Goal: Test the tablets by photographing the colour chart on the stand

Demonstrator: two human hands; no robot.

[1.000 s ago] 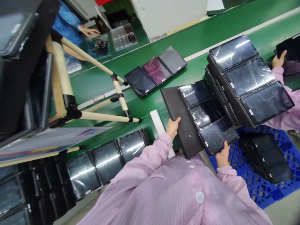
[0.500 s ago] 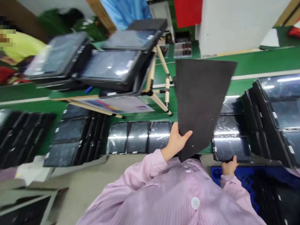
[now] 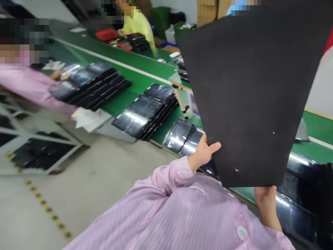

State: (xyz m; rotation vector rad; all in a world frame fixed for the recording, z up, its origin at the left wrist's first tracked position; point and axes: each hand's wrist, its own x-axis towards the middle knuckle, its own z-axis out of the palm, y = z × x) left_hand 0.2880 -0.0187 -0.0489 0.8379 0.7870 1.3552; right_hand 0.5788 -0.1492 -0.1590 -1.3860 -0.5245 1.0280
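A large black foam sheet (image 3: 249,100) stands raised in front of me and fills much of the right half of the view. My left hand (image 3: 204,152) grips its lower left edge, thumb on the near face, fingers behind. At the bottom edge, my right hand (image 3: 266,201) meets the sheet from below. Its fingers pass out of sight behind the sheet, with the thumb tip at the edge. Small pale specks dot the black face. Left of my left hand, flat screen panels (image 3: 179,133) in clear film lie on the green bench (image 3: 145,71).
Stacks of film-wrapped panels (image 3: 132,119) line the bench to the left; more panels (image 3: 296,215) lie at right. A co-worker in a pink sleeve (image 3: 31,83) handles panels at far left. Another person in yellow (image 3: 140,26) is behind. A rack (image 3: 44,149) stands on the floor.
My view has swung left. The black sheet is now higher and nearer, still in my left hand. My right hand has moved from a screen panel to the sheet's bottom edge.
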